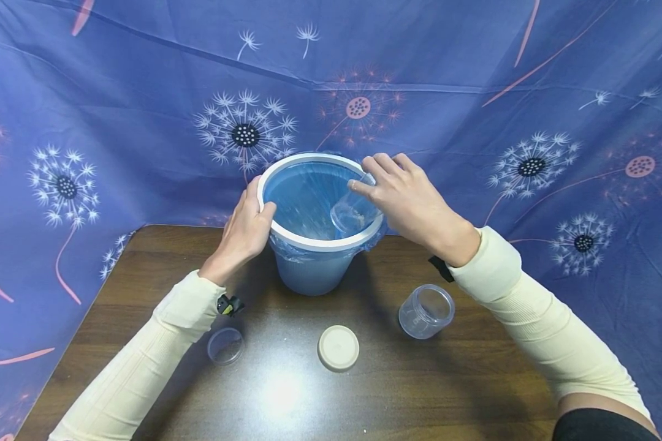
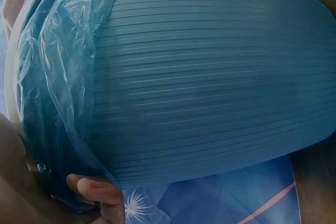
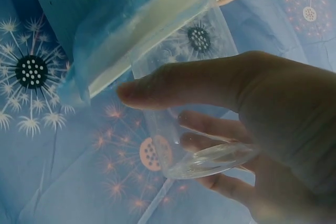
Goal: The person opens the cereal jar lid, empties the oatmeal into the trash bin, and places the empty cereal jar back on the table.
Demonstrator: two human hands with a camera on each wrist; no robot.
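A blue ribbed trash bin (image 1: 313, 272) with a white rim ring and a blue plastic bag liner (image 2: 63, 66) stands at the table's back edge. My left hand (image 1: 247, 226) grips the rim on its left side, thumb over the inside, fingers outside against the liner. In my right hand (image 1: 410, 199) is a clear cup (image 3: 210, 163), held between thumb and fingers near its base. The cup is tilted steeply, mouth down inside the right side of the bin. A little pale matter shows near its mouth, too small to identify.
On the wooden table (image 1: 276, 324), a clear open jar (image 1: 426, 312) stands at the right. A round beige lid (image 1: 338, 348) lies in front of the bin, and a small clear round lid or dish (image 1: 225, 346) beside the left forearm. Behind hangs a blue dandelion-print cloth (image 1: 419, 61).
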